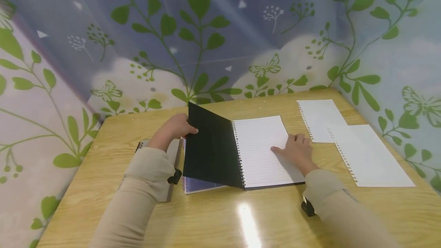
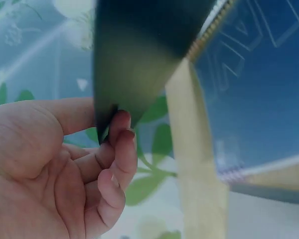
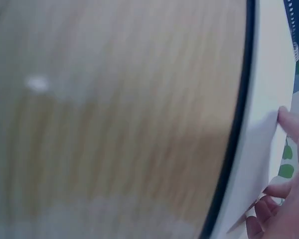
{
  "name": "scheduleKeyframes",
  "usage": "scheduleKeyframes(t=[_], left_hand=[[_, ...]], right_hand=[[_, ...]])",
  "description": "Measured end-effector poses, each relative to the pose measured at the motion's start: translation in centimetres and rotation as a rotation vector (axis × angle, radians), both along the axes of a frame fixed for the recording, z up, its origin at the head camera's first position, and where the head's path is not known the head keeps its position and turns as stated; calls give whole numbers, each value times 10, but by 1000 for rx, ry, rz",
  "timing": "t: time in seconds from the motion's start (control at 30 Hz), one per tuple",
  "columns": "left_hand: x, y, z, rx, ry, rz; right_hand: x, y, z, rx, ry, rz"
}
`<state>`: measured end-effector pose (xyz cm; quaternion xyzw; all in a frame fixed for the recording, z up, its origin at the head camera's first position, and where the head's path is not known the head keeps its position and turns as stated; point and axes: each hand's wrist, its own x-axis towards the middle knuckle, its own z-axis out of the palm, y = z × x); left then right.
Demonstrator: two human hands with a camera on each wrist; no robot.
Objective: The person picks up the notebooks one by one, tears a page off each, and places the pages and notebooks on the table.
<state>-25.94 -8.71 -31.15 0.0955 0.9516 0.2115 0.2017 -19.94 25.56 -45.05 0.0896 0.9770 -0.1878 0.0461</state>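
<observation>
A spiral-bound notebook [image 1: 260, 152] lies with its black cover [image 1: 211, 146] raised at a slant on the left and a lined white page showing on the right. My left hand [image 1: 176, 127] pinches the cover's outer edge between thumb and fingers; in the left wrist view the cover's corner [image 2: 124, 64] sits at the fingertips. My right hand [image 1: 297, 151] rests at the page's right edge. Its thumb lies on the paper, and in the right wrist view its other fingers [image 3: 264, 211] are at the notebook's side.
Under the raised cover lies a blue-purple notebook [image 1: 201, 185]. A grey spiral notebook [image 1: 169, 190] is left of it, partly behind the left forearm. Two loose sheets with torn perforated edges, a farther sheet [image 1: 320, 118] and a nearer sheet [image 1: 375, 160], overlap at the right of the wooden table [image 1: 206, 221].
</observation>
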Motion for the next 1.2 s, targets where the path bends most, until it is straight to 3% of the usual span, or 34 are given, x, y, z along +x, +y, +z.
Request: scheduleKeyframes(t=[0.2,0.43,0.77,0.93,1.2], left_hand=[[0,-18,-19,-42,-56,36],[-3,-33,-53,-55,-89,75],[1,-37,-86,-12,-130,152],[2,-35,-93,-41,-117,150],[6,-29,-89,-140,-46,139]], right_hand=[[-3,-10,4,-45,-43,-57],[-5,-18,4,-8,-33,-86],[-9,-26,5,23,224,-136],[-11,-21,4,-19,233,-154],[-13,-11,5,-130,145,-190]])
